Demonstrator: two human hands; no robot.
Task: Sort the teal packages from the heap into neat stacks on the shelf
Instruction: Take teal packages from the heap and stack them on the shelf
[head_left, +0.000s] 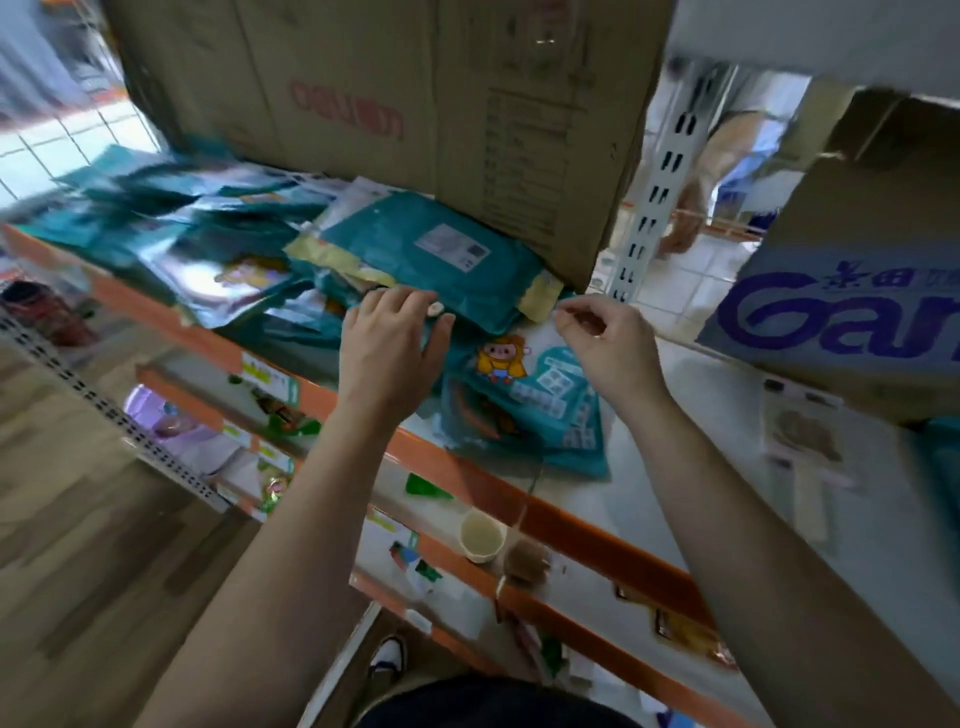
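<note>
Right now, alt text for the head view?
Two bare hands reach over an orange-edged shelf strewn with teal packages. The left hand lies flat-fingered on the heap's near edge; the right hand, fingers curled, is above a pig-print teal package; whether it pinches anything is unclear. A large cardboard box stands behind.

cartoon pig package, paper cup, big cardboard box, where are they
cartoon pig package (535, 408): head view, its printed front
paper cup (482, 535): head view, its open top
big cardboard box (363, 78): head view, its front face
</note>
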